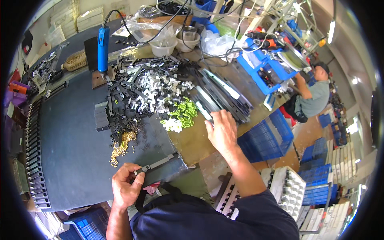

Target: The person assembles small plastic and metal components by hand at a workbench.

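In the head view, the left hand (127, 183) pinches a slender grey metal-looking bar (159, 162) between thumb and fingers; the bar lies nearer the person than the heap of bright green plastic clips (186, 113). It is straight and narrow, with a dark fitting near the gripped end. The right hand (223, 133), right of the green heap, has its fingers bent at the near ends of long dark and silvery strips (230, 98); whether it grasps one cannot be told.

Beyond the green heap stand two white plastic bowls (163, 49), one bearing a metal cup (188, 33). A clear plastic bottle (76, 61), far left of that heap, holds small golden pieces. To its right, a blue plastic tray (259, 83) carries dark objects, hard to identify.

Fingers hide the bar's gripped end; the table edge cuts off part of a blue mesh-sided crate (266, 138) right of the heap.
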Available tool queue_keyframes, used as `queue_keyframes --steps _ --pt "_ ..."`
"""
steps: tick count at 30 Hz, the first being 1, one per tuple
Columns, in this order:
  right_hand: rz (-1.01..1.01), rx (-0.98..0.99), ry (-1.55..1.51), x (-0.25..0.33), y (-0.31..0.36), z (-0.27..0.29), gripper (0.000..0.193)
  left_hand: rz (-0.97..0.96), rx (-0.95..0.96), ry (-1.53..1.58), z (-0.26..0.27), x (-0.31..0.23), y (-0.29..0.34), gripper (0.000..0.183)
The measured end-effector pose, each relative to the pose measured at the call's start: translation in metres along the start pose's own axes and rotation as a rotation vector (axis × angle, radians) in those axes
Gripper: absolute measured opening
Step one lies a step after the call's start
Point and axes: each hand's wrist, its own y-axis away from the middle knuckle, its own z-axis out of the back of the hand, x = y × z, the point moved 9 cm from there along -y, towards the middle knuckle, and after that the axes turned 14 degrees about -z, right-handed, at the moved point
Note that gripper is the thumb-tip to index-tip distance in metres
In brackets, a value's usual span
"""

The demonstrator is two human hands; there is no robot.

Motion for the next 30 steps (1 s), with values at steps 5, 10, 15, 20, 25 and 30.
queue_keyframes --steps 5,10,15,20,25,30 --pt "0.051 -0.056 0.191 -0.011 0.007 -0.012 0.023 -0.042 0.035 -0.087 -0.001 -0.003 -0.003 0.016" --pt "0.071 -0.152 0.132 -0.013 0.002 -0.003 0.010 -0.050 -0.019 -0.065 0.005 -0.012 0.002 0.013" --pt "0.028 0.150 -0.510 -0.003 0.011 0.021 0.008 -0.064 0.028 -0.073 0.008 -0.019 -0.001 0.019" --pt "0.263 0.483 -0.664 0.023 0.029 0.014 0.008 -0.102 0.022 -0.056 0.020 -0.017 0.002 0.016" --pt "0.349 0.637 -0.636 0.041 0.038 0.013 0.015 -0.135 0.048 -0.075 0.027 -0.016 0.006 0.015" --pt "0.408 0.659 -0.640 0.054 0.041 0.009 0.015 -0.179 0.074 -0.091 0.027 -0.023 0.008 0.016"
